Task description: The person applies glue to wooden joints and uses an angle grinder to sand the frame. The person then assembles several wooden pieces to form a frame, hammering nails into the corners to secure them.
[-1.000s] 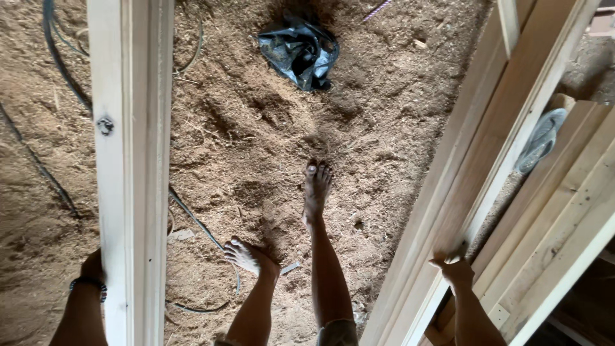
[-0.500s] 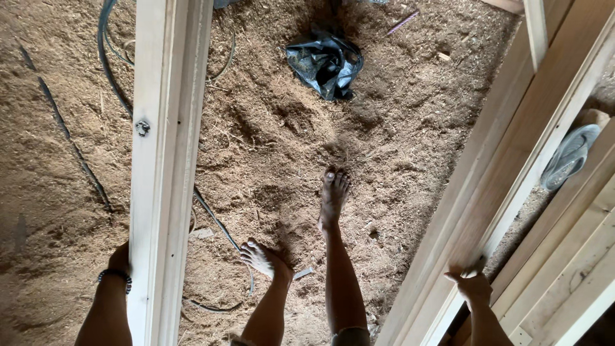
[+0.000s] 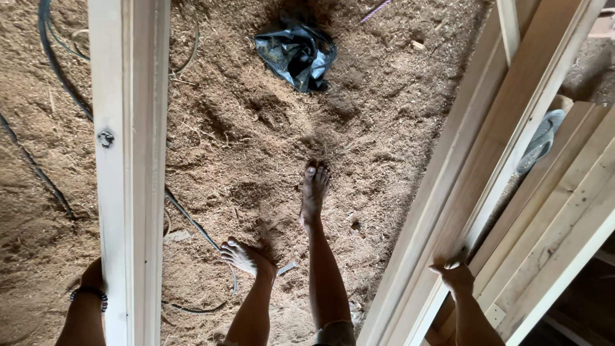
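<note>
Wooden frame carried above the sawdust floor: left hand behind its left rail, grip hidden; right hand clamped on right rail, keeping it level.

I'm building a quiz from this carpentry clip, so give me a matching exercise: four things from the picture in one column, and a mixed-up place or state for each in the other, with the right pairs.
Things:
1. left hand
2. right hand
3. black plastic bag
4. grey sandal

Places or states:
A. crumpled on the sawdust floor, ahead of the bare feet
B. lying among the boards at the right
C. behind the upright wooden frame piece, with a dark wristband
D. gripping the edge of the slanted wooden frame piece

Pairs: 1-C, 2-D, 3-A, 4-B
</note>
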